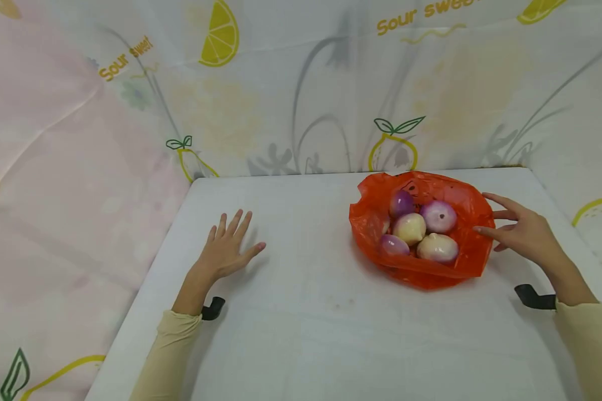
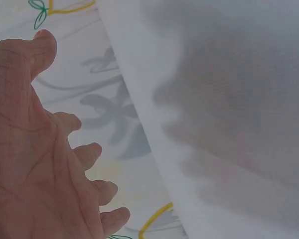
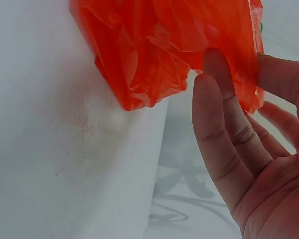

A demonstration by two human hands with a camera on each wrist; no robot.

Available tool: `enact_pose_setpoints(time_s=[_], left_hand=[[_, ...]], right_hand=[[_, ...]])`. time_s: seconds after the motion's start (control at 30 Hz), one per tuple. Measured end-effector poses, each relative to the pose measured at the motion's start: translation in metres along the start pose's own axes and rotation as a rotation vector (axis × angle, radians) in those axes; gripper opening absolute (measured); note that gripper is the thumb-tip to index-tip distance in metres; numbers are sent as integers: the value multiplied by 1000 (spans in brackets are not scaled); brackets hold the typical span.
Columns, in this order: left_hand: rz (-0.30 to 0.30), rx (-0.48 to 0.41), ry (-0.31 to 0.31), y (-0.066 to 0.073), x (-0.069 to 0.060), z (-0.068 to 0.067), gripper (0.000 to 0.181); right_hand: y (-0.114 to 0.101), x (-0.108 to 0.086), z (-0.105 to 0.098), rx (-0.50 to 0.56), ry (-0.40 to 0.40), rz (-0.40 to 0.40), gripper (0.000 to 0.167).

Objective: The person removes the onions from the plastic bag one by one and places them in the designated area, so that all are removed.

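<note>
A red plastic bag [image 1: 466, 267], its mouth rolled wide, lies at the right back of the white table. Inside are several peeled purple-and-white onions [image 1: 438, 216]. My right hand [image 1: 529, 234] is at the bag's right edge, fingers apart and slightly bent, with fingertips touching or very near the plastic. In the right wrist view, the fingers [image 3: 209, 124] overlap the red bag [image 3: 139, 55]; whether they press on it is unclear. On the left, my left hand [image 1: 223, 250] is held over the table, palm down, fingers spread, holding nothing; its palm [image 2: 40, 159] shows in the left wrist view.
The white table [image 1: 301, 345] runs back to a hanging cloth [image 1: 281, 100] printed with lemons and lettering. More printed cloth [image 1: 55, 223] lies beyond the table's left edge. Black straps or mounts [image 1: 213, 308] show at both wrists.
</note>
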State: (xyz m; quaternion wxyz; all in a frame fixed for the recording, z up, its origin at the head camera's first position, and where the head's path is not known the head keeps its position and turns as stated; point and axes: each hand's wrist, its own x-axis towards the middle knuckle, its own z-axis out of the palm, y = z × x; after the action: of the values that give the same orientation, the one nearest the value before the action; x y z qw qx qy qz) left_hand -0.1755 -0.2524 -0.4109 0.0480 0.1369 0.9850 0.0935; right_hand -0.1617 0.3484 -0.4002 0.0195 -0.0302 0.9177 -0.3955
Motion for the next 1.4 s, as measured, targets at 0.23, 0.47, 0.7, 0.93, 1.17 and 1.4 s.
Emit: enact_pose_setpoints(time_s=[0.23,0.47,0.7,0.93,1.17,1.4], left_hand=[[37,-13,33,9,5,-3,91],[132,-133,130,32,12,-10,98],[225,-322,224,64,21,-18,103],[410,-544,328,97,41,-22,95],[498,-719,304,132,53,-27,87],[591,-857,231,168,62,-25,80]], right_hand=[[-2,-1,1,19,20,3,79],[-3,-2,1,39,28,-11,79],[-3,-3,0,47,33,-14,79],[-3,-7,-2,77,42,-15,78],[-2,-7,-2,80,46,-14,79],[-5,-6,-3,71,52,-24,80]])
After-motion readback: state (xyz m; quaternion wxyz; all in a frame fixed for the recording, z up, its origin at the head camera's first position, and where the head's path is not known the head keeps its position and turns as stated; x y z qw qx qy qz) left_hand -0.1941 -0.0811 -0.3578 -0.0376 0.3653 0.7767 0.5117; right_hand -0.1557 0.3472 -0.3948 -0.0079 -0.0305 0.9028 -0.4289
